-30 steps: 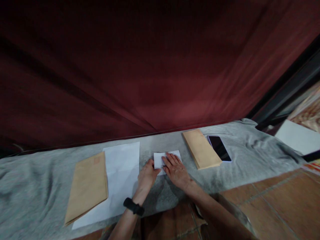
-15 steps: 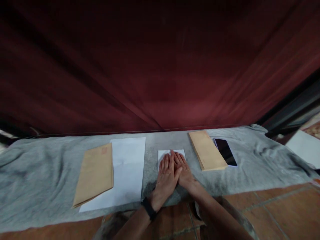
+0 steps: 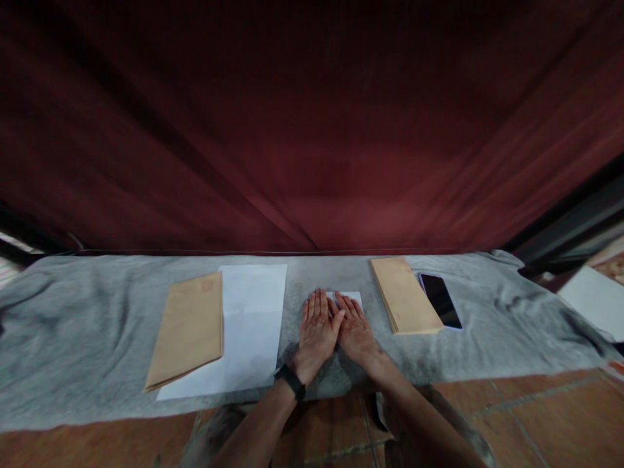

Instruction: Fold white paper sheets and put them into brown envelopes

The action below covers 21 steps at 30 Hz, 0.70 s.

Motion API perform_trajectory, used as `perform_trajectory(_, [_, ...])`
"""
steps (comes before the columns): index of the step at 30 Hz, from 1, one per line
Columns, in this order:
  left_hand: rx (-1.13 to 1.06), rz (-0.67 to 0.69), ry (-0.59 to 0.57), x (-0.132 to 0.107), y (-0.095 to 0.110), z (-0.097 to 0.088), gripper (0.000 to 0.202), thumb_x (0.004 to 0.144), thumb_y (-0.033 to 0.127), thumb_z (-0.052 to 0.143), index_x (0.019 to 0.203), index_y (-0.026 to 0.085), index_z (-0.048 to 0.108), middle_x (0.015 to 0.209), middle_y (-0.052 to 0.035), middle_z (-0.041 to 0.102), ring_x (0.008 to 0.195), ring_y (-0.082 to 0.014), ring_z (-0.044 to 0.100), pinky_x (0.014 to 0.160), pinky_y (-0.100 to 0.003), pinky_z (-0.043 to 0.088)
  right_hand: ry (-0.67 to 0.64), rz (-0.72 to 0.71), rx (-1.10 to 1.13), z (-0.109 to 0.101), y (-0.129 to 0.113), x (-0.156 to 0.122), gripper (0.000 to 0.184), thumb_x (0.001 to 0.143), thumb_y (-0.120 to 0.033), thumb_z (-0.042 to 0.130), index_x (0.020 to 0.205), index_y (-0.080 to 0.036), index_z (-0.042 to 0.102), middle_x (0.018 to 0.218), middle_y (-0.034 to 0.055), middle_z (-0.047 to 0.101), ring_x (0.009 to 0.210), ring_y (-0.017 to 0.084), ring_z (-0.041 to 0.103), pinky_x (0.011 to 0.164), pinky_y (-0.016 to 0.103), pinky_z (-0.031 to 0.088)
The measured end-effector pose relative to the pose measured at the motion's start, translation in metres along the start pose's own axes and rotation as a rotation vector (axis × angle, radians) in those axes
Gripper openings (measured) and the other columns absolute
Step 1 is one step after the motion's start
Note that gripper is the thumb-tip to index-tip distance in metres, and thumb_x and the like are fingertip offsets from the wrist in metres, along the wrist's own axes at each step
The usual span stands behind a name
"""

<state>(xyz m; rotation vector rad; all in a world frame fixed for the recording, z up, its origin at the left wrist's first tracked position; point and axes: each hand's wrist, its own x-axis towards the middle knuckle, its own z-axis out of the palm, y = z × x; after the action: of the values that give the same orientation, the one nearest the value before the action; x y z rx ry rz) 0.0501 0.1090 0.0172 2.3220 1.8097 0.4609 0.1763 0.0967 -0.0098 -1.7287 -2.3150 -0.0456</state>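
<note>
Both hands press flat on a small piece of folded white paper (image 3: 351, 297) lying on the grey cloth (image 3: 312, 270). My left hand (image 3: 316, 331), with a black band at its wrist, has its fingers stretched forward over the paper's left part. Beside it, my right hand (image 3: 355, 335) lies palm down with fingers extended, and the two thumbs meet or nearly meet. Most of the paper is hidden beneath them; only its far edge and upper right corner show.
On the left, brown envelopes (image 3: 188, 328) overlap larger white paper sheets (image 3: 256, 318). A stack of narrower brown envelopes (image 3: 407, 296) lies on the right, touching a dark-screened phone (image 3: 440, 299). A red curtain (image 3: 322, 162) hangs behind; floor tiles (image 3: 546, 409) show in front.
My left hand has slid left across the paper, away from my right hand's fingers. My right hand stays nearly in place. The view has shifted slightly.
</note>
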Motion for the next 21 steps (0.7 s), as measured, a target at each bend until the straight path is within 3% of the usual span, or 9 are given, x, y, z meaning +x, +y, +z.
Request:
perform_trajectory(7, [0.066, 0.021, -0.001, -0.012, -0.007, 0.007, 0.072, 0.101, 0.052, 0.036, 0.154, 0.004, 0.039, 0.161, -0.0223, 0.038, 0.154, -0.0323, 0.029, 0.124, -0.053, 0.029, 0.004, -0.010, 0.055, -0.002, 0.002, 0.000, 0.052, 0.106, -0.026, 0.041, 0.158, -0.025, 0.039, 0.166, 0.0073, 0.033, 0.153, 0.024, 0.031, 0.125, 0.047, 0.026])
perform_trajectory(11, [0.101, 0.072, 0.056, -0.035, -0.015, 0.013, 0.076, 0.099, 0.057, 0.039, 0.151, 0.001, 0.043, 0.160, -0.0250, 0.039, 0.152, -0.0335, 0.032, 0.123, -0.050, 0.032, -0.005, 0.002, 0.078, -0.003, 0.000, 0.002, 0.049, 0.107, -0.035, 0.042, 0.155, -0.025, 0.044, 0.164, 0.0074, 0.036, 0.152, 0.024, 0.034, 0.124, 0.047, 0.028])
perform_trajectory(16, [0.164, 0.154, 0.172, -0.074, -0.021, 0.017, 0.082, 0.095, 0.063, 0.045, 0.147, 0.000, 0.047, 0.157, -0.0278, 0.043, 0.149, -0.0364, 0.038, 0.120, -0.054, 0.037, 0.035, 0.004, 0.105, -0.005, -0.001, 0.004, 0.048, 0.106, -0.037, 0.045, 0.152, -0.024, 0.048, 0.162, 0.0084, 0.041, 0.151, 0.025, 0.036, 0.123, 0.048, 0.032])
perform_trajectory(21, [0.193, 0.186, 0.127, -0.096, -0.021, 0.016, 0.085, 0.088, 0.064, 0.055, 0.149, 0.005, 0.048, 0.157, -0.0264, 0.043, 0.147, -0.0382, 0.041, 0.116, -0.055, 0.042, 0.015, -0.007, 0.155, -0.017, 0.000, 0.007, 0.046, 0.106, -0.033, 0.044, 0.150, -0.021, 0.052, 0.159, 0.0088, 0.045, 0.148, 0.026, 0.040, 0.122, 0.049, 0.034])
